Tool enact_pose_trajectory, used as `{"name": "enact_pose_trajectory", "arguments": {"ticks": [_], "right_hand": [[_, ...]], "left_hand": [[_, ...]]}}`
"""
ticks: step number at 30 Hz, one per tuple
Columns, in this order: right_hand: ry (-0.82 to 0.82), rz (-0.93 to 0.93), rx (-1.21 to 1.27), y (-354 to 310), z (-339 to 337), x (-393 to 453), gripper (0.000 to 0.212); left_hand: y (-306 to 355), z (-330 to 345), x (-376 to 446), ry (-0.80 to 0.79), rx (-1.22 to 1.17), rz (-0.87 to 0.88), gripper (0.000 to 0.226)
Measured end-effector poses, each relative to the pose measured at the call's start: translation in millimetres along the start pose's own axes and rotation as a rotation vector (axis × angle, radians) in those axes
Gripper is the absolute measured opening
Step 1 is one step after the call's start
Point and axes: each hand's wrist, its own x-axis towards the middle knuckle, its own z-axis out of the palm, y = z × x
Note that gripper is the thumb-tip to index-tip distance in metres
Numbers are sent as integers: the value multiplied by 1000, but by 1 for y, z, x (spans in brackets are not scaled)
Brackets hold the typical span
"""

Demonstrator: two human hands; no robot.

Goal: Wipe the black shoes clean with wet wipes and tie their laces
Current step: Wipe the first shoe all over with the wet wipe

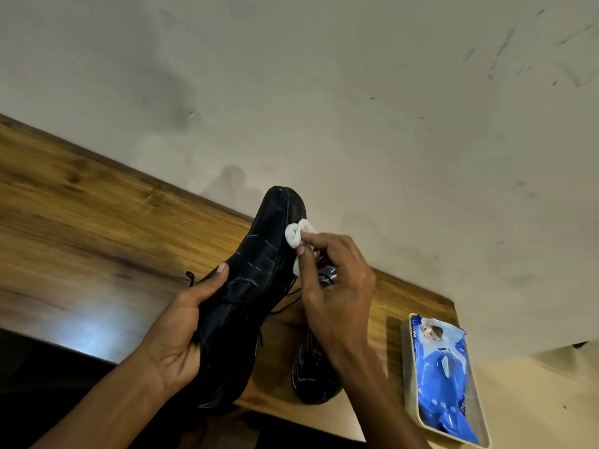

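My left hand (184,328) grips a black lace-up shoe (259,264) around its middle, toe pointing up and away, lifted above the wooden table (81,228). My right hand (337,280) pinches a crumpled white wet wipe (296,236) and presses it against the right side of the shoe's toe part. The shoe's laces hang loose and untied. A second black shoe (314,374) lies on the table below my right wrist, mostly hidden by my arm.
A blue pack of wet wipes (444,377) lies in a pale shallow tray (409,367) at the table's right end. A marked, off-white wall (356,108) runs right behind the table. The table's near edge drops into dark space at lower left.
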Motion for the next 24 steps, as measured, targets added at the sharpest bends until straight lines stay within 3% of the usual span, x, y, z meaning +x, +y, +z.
{"name": "enact_pose_trajectory", "arguments": {"ticks": [7,14,24], "right_hand": [[-5,-25,-84,9,-1,48,21],[50,28,-89,12,-21,7,20],[-36,-29,-100,5,-13,-8,23]], "left_hand": [[-4,2,-5,55,84,-98,48],[-15,-1,-2,49,82,-123,47],[-10,1,7,7,27,-58,33]]}}
